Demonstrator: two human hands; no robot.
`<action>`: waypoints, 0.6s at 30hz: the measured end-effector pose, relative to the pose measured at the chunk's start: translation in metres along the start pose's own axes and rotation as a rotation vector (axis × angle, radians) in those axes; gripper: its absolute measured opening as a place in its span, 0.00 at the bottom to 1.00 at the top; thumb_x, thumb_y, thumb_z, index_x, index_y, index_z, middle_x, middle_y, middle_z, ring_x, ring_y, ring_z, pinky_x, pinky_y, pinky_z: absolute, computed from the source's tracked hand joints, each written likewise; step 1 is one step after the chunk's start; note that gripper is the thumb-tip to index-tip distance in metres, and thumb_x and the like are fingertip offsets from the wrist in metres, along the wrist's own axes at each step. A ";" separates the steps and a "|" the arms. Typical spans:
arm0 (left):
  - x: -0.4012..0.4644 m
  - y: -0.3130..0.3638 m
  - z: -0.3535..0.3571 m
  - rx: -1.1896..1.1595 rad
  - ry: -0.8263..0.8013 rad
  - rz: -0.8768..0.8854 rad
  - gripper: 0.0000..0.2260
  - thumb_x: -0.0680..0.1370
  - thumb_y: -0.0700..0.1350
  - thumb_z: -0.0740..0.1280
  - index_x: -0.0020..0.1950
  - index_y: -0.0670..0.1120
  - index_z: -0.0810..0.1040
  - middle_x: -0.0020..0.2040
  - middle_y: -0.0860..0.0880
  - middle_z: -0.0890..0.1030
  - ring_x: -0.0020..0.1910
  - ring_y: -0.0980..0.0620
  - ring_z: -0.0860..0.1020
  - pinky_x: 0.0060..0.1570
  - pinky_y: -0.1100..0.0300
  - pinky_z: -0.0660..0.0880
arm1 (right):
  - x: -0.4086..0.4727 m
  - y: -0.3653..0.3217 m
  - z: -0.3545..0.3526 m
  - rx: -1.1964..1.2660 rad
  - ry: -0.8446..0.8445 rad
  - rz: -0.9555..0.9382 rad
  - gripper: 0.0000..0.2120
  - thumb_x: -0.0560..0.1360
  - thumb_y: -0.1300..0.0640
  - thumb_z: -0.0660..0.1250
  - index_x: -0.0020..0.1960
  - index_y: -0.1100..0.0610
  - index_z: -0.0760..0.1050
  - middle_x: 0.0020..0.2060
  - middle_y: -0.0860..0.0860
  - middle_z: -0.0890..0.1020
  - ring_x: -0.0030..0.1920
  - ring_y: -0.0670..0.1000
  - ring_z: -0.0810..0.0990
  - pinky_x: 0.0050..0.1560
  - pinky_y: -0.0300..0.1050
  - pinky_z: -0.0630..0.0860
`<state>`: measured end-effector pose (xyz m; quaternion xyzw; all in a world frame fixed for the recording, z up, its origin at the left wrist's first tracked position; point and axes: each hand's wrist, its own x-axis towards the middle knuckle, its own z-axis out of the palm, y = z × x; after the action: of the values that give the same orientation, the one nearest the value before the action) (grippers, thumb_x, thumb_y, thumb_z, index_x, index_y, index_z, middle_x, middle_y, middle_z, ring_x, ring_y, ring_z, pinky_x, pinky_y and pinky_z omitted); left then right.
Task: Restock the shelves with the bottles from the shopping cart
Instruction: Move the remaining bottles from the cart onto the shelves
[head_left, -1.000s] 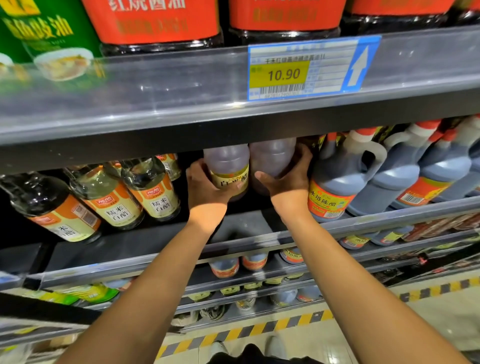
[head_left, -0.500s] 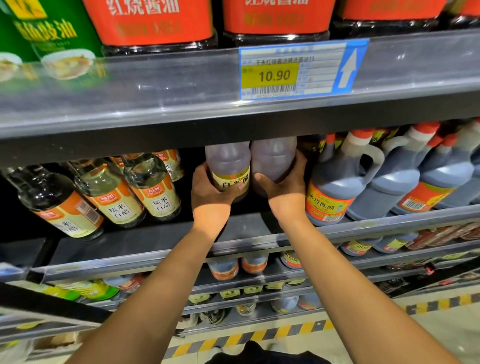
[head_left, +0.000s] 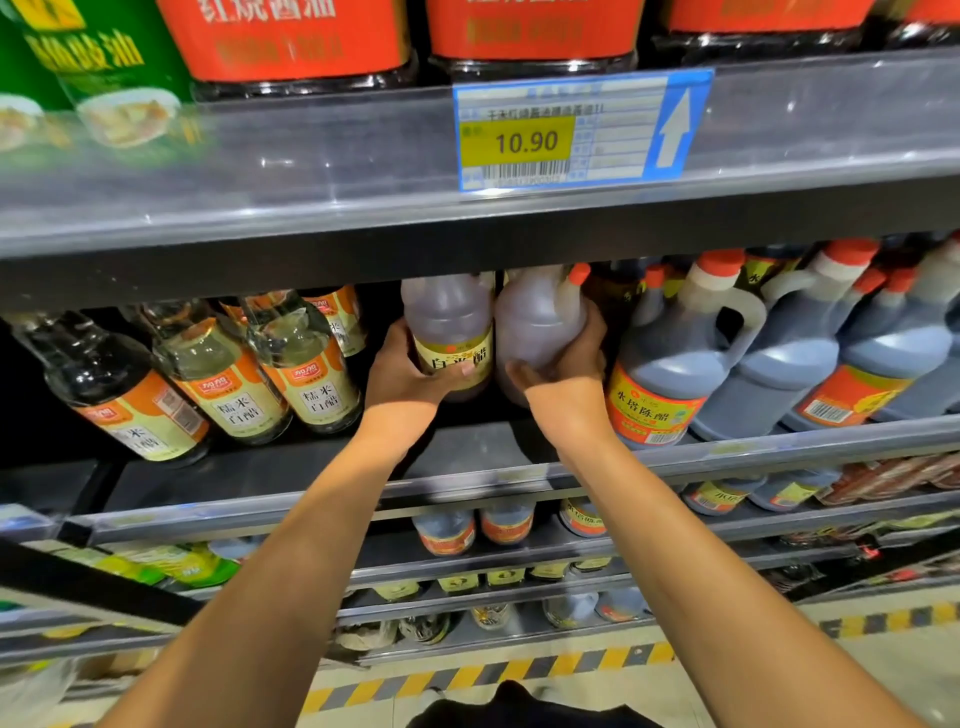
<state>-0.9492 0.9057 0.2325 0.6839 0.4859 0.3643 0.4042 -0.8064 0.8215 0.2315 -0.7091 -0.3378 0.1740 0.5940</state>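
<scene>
From the head view, my left hand (head_left: 402, 376) wraps its fingers round a smooth translucent plastic jug (head_left: 449, 325) with a yellow label, while my right hand (head_left: 563, 371) curls round its rounded twin (head_left: 535, 325). Both stand touching on the dark metal shelf (head_left: 467, 457), beside glossy glass bottles (head_left: 306, 364).
</scene>
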 end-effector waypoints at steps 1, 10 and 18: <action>0.000 0.000 0.000 -0.011 0.001 0.005 0.34 0.70 0.45 0.80 0.72 0.46 0.69 0.63 0.52 0.79 0.59 0.54 0.77 0.55 0.60 0.72 | -0.002 0.000 -0.003 0.034 -0.019 0.004 0.44 0.70 0.64 0.76 0.78 0.53 0.56 0.71 0.53 0.70 0.67 0.51 0.73 0.67 0.45 0.73; 0.003 -0.006 0.000 0.001 0.033 0.008 0.34 0.69 0.45 0.81 0.70 0.45 0.69 0.61 0.51 0.79 0.60 0.50 0.79 0.56 0.58 0.74 | 0.000 0.004 -0.015 0.124 -0.119 -0.014 0.41 0.67 0.68 0.79 0.71 0.55 0.59 0.62 0.46 0.72 0.57 0.38 0.74 0.56 0.24 0.71; -0.002 -0.006 0.003 0.016 0.057 -0.007 0.33 0.70 0.48 0.79 0.71 0.48 0.69 0.62 0.52 0.78 0.59 0.52 0.77 0.56 0.57 0.73 | -0.002 0.000 -0.008 0.086 -0.128 0.038 0.45 0.67 0.64 0.80 0.77 0.53 0.60 0.62 0.41 0.73 0.57 0.39 0.75 0.55 0.34 0.71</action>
<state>-0.9497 0.9049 0.2254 0.6749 0.5025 0.3781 0.3860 -0.8030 0.8144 0.2329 -0.6766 -0.3537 0.2445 0.5977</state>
